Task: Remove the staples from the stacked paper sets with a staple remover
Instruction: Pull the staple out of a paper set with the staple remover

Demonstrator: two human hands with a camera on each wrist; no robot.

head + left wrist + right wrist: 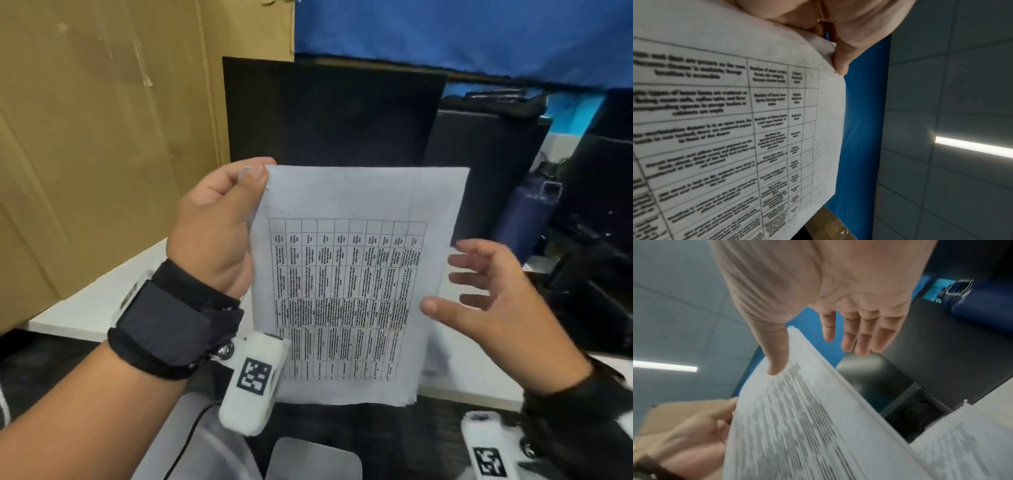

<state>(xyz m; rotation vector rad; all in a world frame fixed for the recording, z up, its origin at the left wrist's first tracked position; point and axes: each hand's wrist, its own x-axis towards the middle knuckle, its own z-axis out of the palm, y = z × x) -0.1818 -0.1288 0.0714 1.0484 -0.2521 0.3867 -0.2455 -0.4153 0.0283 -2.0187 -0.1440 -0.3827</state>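
Note:
A paper set printed with a table is held up in front of me, above the desk. My left hand pinches its top left corner between thumb and fingers; the left wrist view shows the thumb at that corner of the paper set. My right hand is spread open at the right edge, its thumb lying on the front of the sheets and its fingers straight behind them. The right wrist view shows that thumb on the paper set. No staple remover is in view.
A white desk runs below the paper, with more printed sheets lying on it at the right. A black panel stands behind, cardboard at the left, a dark blue bottle at the right.

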